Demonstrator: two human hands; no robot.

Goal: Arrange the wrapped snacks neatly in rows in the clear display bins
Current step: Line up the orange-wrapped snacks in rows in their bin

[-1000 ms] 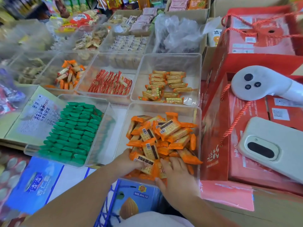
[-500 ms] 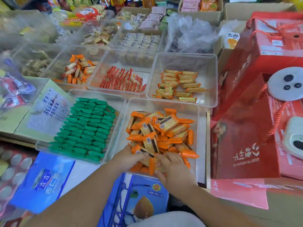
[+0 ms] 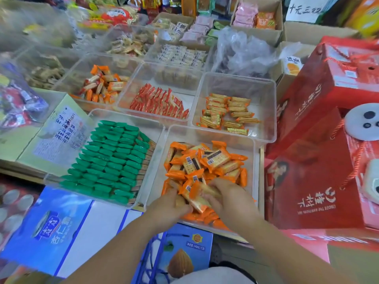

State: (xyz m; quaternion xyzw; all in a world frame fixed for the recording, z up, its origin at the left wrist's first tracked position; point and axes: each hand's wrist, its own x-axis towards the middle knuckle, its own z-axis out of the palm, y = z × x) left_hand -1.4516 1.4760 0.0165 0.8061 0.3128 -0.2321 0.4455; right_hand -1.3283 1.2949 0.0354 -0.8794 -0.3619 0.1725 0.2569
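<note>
My hands: left hand (image 3: 170, 206) and right hand (image 3: 228, 199) meet at the bin's near end, fingers curled round a few orange snacks (image 3: 215, 158).
Near bin: clear bin (image 3: 255, 181) holds the orange snacks in a loose heap. I judge no rows are started.
Left neighbour: green snacks (image 3: 114, 158) already lie in tidy rows.
Farther back: farther bins (image 3: 267, 103), some jumbled; red gift boxes (image 3: 317, 181) stacked at right.

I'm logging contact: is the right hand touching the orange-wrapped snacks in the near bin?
Touching. In the head view the right hand curls its fingers round orange-wrapped snacks at the pile's near edge.
</note>
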